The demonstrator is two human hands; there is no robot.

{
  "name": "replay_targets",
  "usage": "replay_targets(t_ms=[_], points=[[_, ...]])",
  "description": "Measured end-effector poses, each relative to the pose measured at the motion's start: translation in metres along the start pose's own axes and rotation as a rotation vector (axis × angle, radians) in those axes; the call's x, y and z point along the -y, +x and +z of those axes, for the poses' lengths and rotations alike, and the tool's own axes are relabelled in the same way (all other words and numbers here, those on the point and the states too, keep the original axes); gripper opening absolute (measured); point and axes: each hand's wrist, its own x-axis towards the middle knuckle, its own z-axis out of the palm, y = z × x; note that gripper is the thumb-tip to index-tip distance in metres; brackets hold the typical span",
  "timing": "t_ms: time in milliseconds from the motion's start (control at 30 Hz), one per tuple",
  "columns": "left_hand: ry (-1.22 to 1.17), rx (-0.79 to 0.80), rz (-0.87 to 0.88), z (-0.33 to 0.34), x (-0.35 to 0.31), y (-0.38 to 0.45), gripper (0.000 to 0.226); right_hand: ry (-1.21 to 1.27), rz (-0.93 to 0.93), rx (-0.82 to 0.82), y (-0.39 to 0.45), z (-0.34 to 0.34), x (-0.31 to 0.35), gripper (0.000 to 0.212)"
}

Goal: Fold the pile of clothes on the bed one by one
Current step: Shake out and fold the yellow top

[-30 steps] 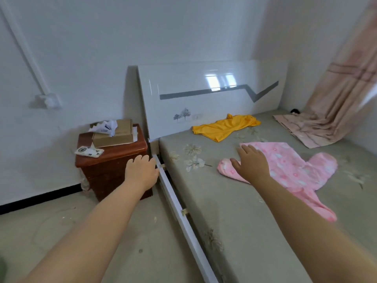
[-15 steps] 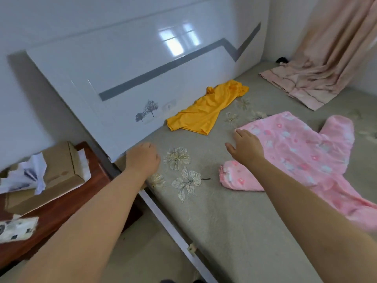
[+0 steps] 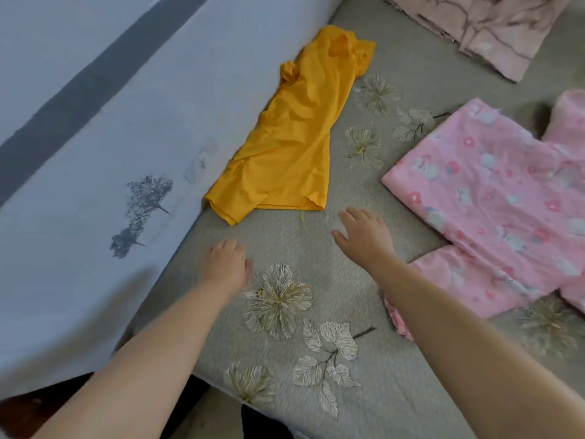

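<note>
Both hands have come forward off the pink garment (image 3: 493, 198) and the bed's edge, and now reach over the grey mattress (image 3: 316, 248) toward the yellow shirt (image 3: 294, 137). The left hand (image 3: 226, 267) hovers with fingers loosely curled and the right hand (image 3: 364, 237) is spread wide, neither holding anything, both just short of the shirt's near hem. The shirt lies crumpled along the white headboard (image 3: 110, 128) on the left, the pink garment flat on the right, and a pinkish curtain (image 3: 481, 26) drapes on the far right.

A home bedroom.
A bed (image 3: 316, 391) with a flower-embroidered cover meets a glossy white headboard (image 3: 95, 153) (tree motif); a curtain (image 3: 490, 30) drapes onto it.
</note>
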Motion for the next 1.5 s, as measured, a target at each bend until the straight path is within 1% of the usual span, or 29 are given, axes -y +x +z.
replay_targets(t_ms=[133, 200, 300, 333, 400, 467, 533, 567, 667, 733, 800, 833, 867, 900, 967, 1000, 1033, 1100, 1133, 1167, 1200, 1233, 1300, 1333, 1367, 1400, 1433, 1467, 1500], points=[[-0.027, 0.12, 0.081, 0.059, 0.014, 0.046, 0.053, 0.107, 0.151, 0.093, 0.052, 0.051, 0.012, 0.042], [-0.115, 0.115, 0.116, 0.084, 0.008, 0.05, 0.059, 0.119, 0.159, 0.109, 0.078, 0.07, 0.018, 0.046], [-0.134, -0.059, 0.167, 0.111, 0.002, 0.051, 0.062, 0.093, 0.165, 0.106, 0.114, 0.089, 0.015, 0.051], [-0.118, -0.088, 0.181, 0.117, 0.002, 0.052, 0.062, 0.065, 0.152, 0.093, 0.124, 0.095, 0.012, 0.05], [-0.088, -0.153, 0.206, 0.121, 0.005, 0.055, 0.063, 0.068, 0.094, 0.006, 0.134, 0.101, 0.006, 0.042], [-0.097, -0.197, 0.219, 0.125, 0.007, 0.055, 0.063, 0.15, 0.071, -0.078, 0.138, 0.104, 0.005, 0.034], [-0.094, -0.256, 0.239, 0.125, 0.008, 0.055, 0.06, 0.193, 0.041, -0.11, 0.133, 0.106, 0.005, 0.029], [-0.081, -0.314, 0.284, 0.127, 0.009, 0.053, 0.056, 0.2, 0.021, -0.091, 0.125, 0.107, 0.004, 0.028], [-0.029, -0.501, 0.552, 0.128, 0.001, 0.05, 0.043, 0.23, -0.013, 0.035, 0.071, 0.113, -0.007, 0.026], [-0.028, -0.511, 0.625, 0.118, -0.021, 0.047, 0.048, 0.29, 0.025, 0.112, 0.012, 0.114, -0.02, 0.024], [0.028, -0.374, 0.575, 0.104, -0.054, 0.038, 0.064, 0.385, 0.114, 0.192, -0.057, 0.109, -0.037, 0.02], [0.055, -0.225, 0.532, 0.1, -0.071, 0.03, 0.071, 0.439, 0.164, 0.247, -0.092, 0.107, -0.048, 0.019], [0.069, -0.069, 0.476, 0.099, -0.087, 0.019, 0.07, 0.479, 0.207, 0.313, -0.126, 0.106, -0.061, 0.016], [0.092, 0.085, 0.443, 0.101, -0.101, 0.006, 0.058, 0.497, 0.247, 0.39, -0.158, 0.105, -0.074, 0.015], [0.128, 0.23, 0.505, 0.112, -0.129, -0.025, 0.033, 0.486, 0.342, 0.575, -0.215, 0.104, -0.097, 0.018], [0.113, 0.287, 0.549, 0.116, -0.146, -0.043, 0.028, 0.452, 0.382, 0.686, -0.238, 0.104, -0.109, 0.021], [0.054, 0.4, 0.575, 0.118, -0.163, -0.062, 0.029, 0.387, 0.394, 0.8, -0.257, 0.106, -0.121, 0.023], [-0.092, 0.771, 0.574, 0.123, -0.196, -0.096, 0.033, 0.179, 0.357, 0.999, -0.282, 0.109, -0.141, 0.028], [-0.155, 0.923, 0.543, 0.126, -0.207, -0.11, 0.034, 0.071, 0.322, 1.059, -0.289, 0.111, -0.148, 0.03], [-0.225, 0.971, 0.501, 0.127, -0.216, -0.12, 0.034, -0.006, 0.293, 1.085, -0.294, 0.112, -0.154, 0.03], [-0.305, 0.922, 0.453, 0.126, -0.223, -0.127, 0.033, -0.049, 0.259, 1.068, -0.295, 0.113, -0.158, 0.03], [-0.383, 0.796, 0.39, 0.125, -0.228, -0.13, 0.032, -0.065, 0.221, 1.001, -0.292, 0.114, -0.16, 0.03], [-0.416, 0.424, 0.279, 0.124, -0.232, -0.13, 0.033, 0.006, 0.168, 0.711, -0.278, 0.113, -0.157, 0.029], [-0.344, 0.259, 0.233, 0.122, -0.23, -0.128, 0.039, 0.083, 0.157, 0.53, -0.268, 0.112, -0.153, 0.031], [-0.243, 0.158, 0.18, 0.121, -0.225, -0.126, 0.049, 0.161, 0.145, 0.364, -0.256, 0.112, -0.148, 0.033], [-0.156, 0.135, 0.102, 0.122, -0.218, -0.125, 0.061, 0.227, 0.138, 0.24, -0.244, 0.113, -0.142, 0.037], [-0.115, 0.171, 0.003, 0.124, -0.208, -0.124, 0.07, 0.282, 0.141, 0.163, -0.231, 0.116, -0.136, 0.043], [-0.111, 0.229, -0.09, 0.127, -0.199, -0.124, 0.071, 0.322, 0.153, 0.132, -0.219, 0.119, -0.13, 0.05], [-0.127, 0.275, -0.154, 0.132, -0.189, -0.125, 0.063, 0.344, 0.171, 0.134, -0.209, 0.123, -0.123, 0.057]])
